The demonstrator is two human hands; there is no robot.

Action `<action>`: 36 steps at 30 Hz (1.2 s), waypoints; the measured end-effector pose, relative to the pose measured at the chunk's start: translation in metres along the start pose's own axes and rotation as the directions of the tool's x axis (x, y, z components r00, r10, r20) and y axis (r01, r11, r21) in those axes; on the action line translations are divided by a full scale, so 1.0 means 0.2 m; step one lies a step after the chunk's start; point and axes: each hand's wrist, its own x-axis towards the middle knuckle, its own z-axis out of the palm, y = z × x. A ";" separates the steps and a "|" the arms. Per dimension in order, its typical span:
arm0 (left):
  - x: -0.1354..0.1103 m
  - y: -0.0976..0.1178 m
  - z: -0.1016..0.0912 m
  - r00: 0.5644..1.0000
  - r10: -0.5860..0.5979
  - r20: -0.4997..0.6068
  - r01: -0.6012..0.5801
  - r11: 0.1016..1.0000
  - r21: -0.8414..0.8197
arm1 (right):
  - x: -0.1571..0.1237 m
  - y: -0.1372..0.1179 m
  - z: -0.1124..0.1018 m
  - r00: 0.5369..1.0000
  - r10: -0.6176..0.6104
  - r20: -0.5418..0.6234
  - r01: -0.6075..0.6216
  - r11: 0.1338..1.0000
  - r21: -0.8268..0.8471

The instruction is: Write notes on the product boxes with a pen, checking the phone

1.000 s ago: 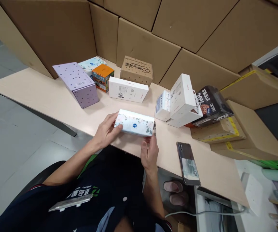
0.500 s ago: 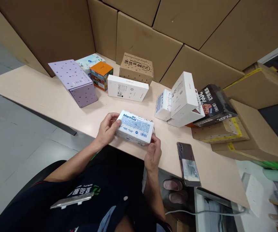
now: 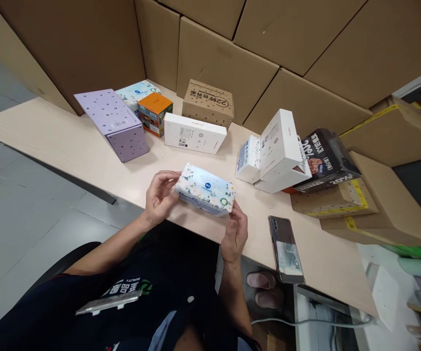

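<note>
A soft tissue pack (image 3: 206, 189) with a pale floral print is held just above the table's near edge, its flowered face turned up. My left hand (image 3: 160, 196) grips its left end with curled fingers. My right hand (image 3: 235, 232) holds its right lower corner, fingers closed against it. In earlier frames a thin pen showed in the right hand; now it is hidden.
On the light wooden table (image 3: 67, 146) stand a lilac box (image 3: 117, 124), an orange box (image 3: 154, 113), a white flat box (image 3: 194, 133), a brown box (image 3: 208, 102), white boxes (image 3: 278, 151) and a dark snack bag (image 3: 325, 158). A phone (image 3: 285, 248) lies at right. Cardboard cartons (image 3: 232, 53) wall the back.
Both hands have kept turning the tissue pack: first floral side, then the printed label side with barcode, now a floral face up again. The hands stayed in place.
</note>
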 end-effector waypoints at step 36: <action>-0.03 0.05 0.00 0.986 0.150 0.070 -0.164 0.846 0.507 | 0.17 -0.07 -0.14 0.999 0.022 -0.050 -0.049 0.760 -0.648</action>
